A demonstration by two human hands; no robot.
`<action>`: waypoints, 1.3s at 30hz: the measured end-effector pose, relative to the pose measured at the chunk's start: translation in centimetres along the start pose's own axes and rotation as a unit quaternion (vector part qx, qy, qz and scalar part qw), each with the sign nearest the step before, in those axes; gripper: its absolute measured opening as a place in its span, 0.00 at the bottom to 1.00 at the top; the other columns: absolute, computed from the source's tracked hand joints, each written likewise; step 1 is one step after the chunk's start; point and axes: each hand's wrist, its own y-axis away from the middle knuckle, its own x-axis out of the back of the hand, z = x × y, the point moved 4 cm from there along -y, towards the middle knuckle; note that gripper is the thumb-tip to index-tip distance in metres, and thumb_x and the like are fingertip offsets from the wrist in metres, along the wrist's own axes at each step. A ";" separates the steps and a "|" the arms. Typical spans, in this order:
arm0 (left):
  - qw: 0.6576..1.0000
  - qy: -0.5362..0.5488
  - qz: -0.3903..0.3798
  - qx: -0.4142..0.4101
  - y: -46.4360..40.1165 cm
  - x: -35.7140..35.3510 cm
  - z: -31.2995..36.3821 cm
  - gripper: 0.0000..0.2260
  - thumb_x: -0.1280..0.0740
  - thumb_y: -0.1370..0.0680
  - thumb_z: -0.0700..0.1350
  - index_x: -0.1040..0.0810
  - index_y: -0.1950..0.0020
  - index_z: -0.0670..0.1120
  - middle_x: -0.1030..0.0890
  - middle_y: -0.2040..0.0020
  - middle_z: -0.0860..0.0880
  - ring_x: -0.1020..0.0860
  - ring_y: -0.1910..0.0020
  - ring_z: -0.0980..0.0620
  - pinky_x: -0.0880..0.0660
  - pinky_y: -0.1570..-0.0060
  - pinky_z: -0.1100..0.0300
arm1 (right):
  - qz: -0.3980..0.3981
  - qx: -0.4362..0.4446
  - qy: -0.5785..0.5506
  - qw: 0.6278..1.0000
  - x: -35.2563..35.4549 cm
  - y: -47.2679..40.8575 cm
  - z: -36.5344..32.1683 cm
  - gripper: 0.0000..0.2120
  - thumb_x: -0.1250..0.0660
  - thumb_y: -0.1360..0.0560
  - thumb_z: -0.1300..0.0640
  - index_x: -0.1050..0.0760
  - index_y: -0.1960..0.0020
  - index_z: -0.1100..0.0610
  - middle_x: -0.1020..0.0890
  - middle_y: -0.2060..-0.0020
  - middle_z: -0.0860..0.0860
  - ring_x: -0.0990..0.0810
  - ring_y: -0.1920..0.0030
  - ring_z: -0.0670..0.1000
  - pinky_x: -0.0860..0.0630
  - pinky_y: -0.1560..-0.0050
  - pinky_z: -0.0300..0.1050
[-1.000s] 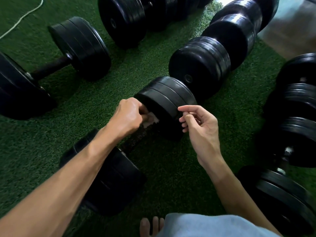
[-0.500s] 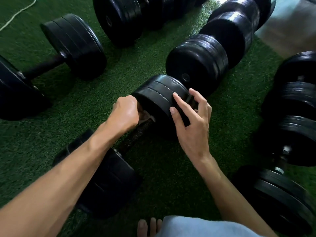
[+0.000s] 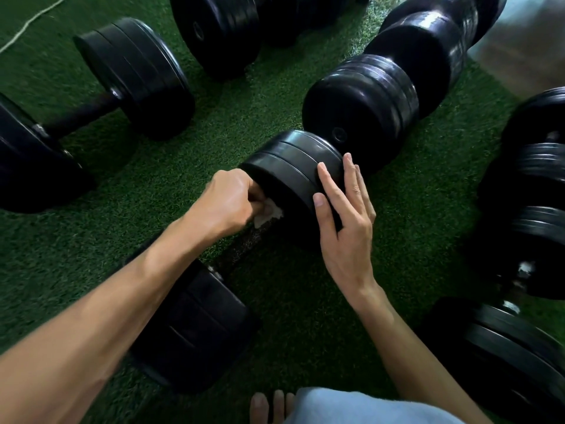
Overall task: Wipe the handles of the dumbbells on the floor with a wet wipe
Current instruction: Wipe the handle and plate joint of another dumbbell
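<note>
Two hands were on one dumbbell [image 3: 244, 240], which lay slantwise on the green turf [image 3: 305, 301] just ahead of our bare toes [image 3: 269, 405]. Our left hand [image 3: 226, 200] was curled tight around the wet wipe [image 3: 269, 213], pinching the pale wad against the far end of the handle [image 3: 244, 244], right up where the knurled bar meets the far weight [image 3: 293, 175]. Pressing in that close looked like our way of getting the wipe into the corner where grime collects. Our right hand [image 3: 345, 221] lay flat, fingers straight and a little spread, pressing on the side of that same far weight — most likely to stop the dumbbell rolling on the turf while the other hand scrubbed. The two hands were close but not touching, with the weight's rim between them.

The near weight [image 3: 195, 328] sat partly under our left forearm. More dumbbells ringed us: one toward the left edge of the turf [image 3: 101, 105], a row running off to the far right corner [image 3: 367, 99], and a stack along the right edge [image 3: 532, 215]. A white cord [image 3: 30, 21] trailed across the far left corner. Whether those other handles were wiped yet, we could not tell.
</note>
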 end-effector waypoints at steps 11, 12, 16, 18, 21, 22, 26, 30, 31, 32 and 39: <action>0.996 0.055 -0.052 -0.045 1.8 1.5 0.3 0.04 0.21 0.30 0.48 0.13 0.57 0.50 0.14 0.61 0.52 0.17 0.59 0.53 0.24 0.58 0.63 | 0.084 0.048 0.022 0.995 1.0 1.8 -2.6 0.13 0.31 0.20 0.59 0.20 0.36 0.57 0.23 0.36 0.57 0.26 0.37 0.56 0.26 0.39 0.45; 0.995 0.063 -0.061 -0.054 2.1 1.7 0.1 0.04 0.21 0.30 0.47 0.13 0.57 0.51 0.14 0.62 0.52 0.18 0.60 0.53 0.25 0.60 0.66 | 0.080 0.057 0.005 0.995 1.0 2.9 -3.3 0.12 0.30 0.21 0.61 0.18 0.38 0.58 0.20 0.43 0.56 0.23 0.44 0.54 0.25 0.45 0.42; 0.984 0.106 -0.106 -0.097 3.3 1.9 0.2 0.05 0.21 0.31 0.44 0.13 0.57 0.50 0.14 0.61 0.54 0.16 0.58 0.57 0.22 0.53 0.62 | -0.092 -0.274 -0.262 0.921 -1.8 6.8 -3.8 0.18 0.31 0.21 0.53 0.24 0.32 0.53 0.15 0.53 0.50 0.15 0.53 0.50 0.19 0.59 0.42; 0.978 0.116 -0.126 -0.116 3.7 1.7 0.6 0.06 0.21 0.31 0.41 0.13 0.56 0.48 0.13 0.60 0.53 0.15 0.58 0.57 0.21 0.52 0.62 | -0.111 -0.409 -0.424 0.800 -3.3 7.2 -3.6 0.19 0.32 0.22 0.53 0.24 0.33 0.56 0.14 0.50 0.52 0.15 0.51 0.51 0.19 0.57 0.43; 0.977 0.125 -0.121 -0.124 3.9 1.8 0.9 0.08 0.21 0.31 0.37 0.14 0.54 0.46 0.13 0.59 0.51 0.15 0.57 0.56 0.20 0.50 0.61 | -0.092 -0.439 -0.535 0.716 -4.1 6.0 -3.8 0.08 0.33 0.22 0.59 0.19 0.45 0.61 0.15 0.56 0.55 0.17 0.57 0.48 0.21 0.57 0.38; 0.980 0.121 -0.104 -0.116 3.9 2.0 0.6 0.09 0.21 0.31 0.38 0.14 0.53 0.45 0.13 0.58 0.51 0.15 0.57 0.57 0.19 0.49 0.60 | -0.074 -0.449 -0.548 0.702 -4.2 5.7 -3.8 0.06 0.33 0.22 0.63 0.19 0.48 0.62 0.15 0.58 0.55 0.17 0.59 0.47 0.21 0.56 0.37; 0.995 0.051 -0.006 -0.084 4.4 2.5 -1.2 0.11 0.23 0.28 0.48 0.15 0.47 0.50 0.15 0.56 0.54 0.17 0.57 0.61 0.19 0.49 0.57 | 0.052 -0.530 -0.549 0.644 -4.5 6.4 -2.2 0.06 0.33 0.24 0.72 0.19 0.54 0.64 0.14 0.60 0.55 0.16 0.59 0.48 0.19 0.57 0.35; 0.996 0.031 0.045 -0.064 5.0 2.6 -2.0 0.04 0.28 0.23 0.52 0.15 0.51 0.55 0.17 0.60 0.59 0.20 0.61 0.66 0.23 0.56 0.65 | 0.126 -0.611 -0.513 0.590 -6.4 6.5 -1.0 0.06 0.34 0.24 0.73 0.20 0.49 0.68 0.15 0.55 0.59 0.16 0.57 0.51 0.19 0.54 0.39; 0.996 0.030 0.050 -0.060 4.9 2.6 -2.0 0.04 0.29 0.23 0.52 0.15 0.52 0.55 0.17 0.60 0.59 0.20 0.61 0.66 0.23 0.56 0.65 | 0.139 -0.617 -0.514 0.579 -7.0 6.0 -1.1 0.06 0.34 0.24 0.73 0.20 0.49 0.68 0.16 0.55 0.60 0.17 0.56 0.52 0.19 0.53 0.41; 0.997 0.027 0.052 -0.058 4.9 2.6 -2.0 0.04 0.29 0.23 0.52 0.15 0.51 0.54 0.17 0.60 0.58 0.20 0.60 0.65 0.23 0.55 0.65 | 0.151 -0.617 -0.519 0.572 -7.6 5.5 -1.4 0.06 0.35 0.24 0.74 0.20 0.52 0.68 0.16 0.57 0.59 0.18 0.57 0.52 0.19 0.52 0.42; 0.997 0.013 0.056 -0.043 4.7 2.5 -2.6 0.07 0.30 0.22 0.54 0.15 0.50 0.53 0.18 0.60 0.58 0.21 0.59 0.65 0.28 0.59 0.67 | 0.150 -0.572 -0.533 0.605 -7.4 5.4 -1.9 0.11 0.36 0.24 0.74 0.22 0.60 0.63 0.17 0.69 0.52 0.19 0.66 0.46 0.21 0.58 0.38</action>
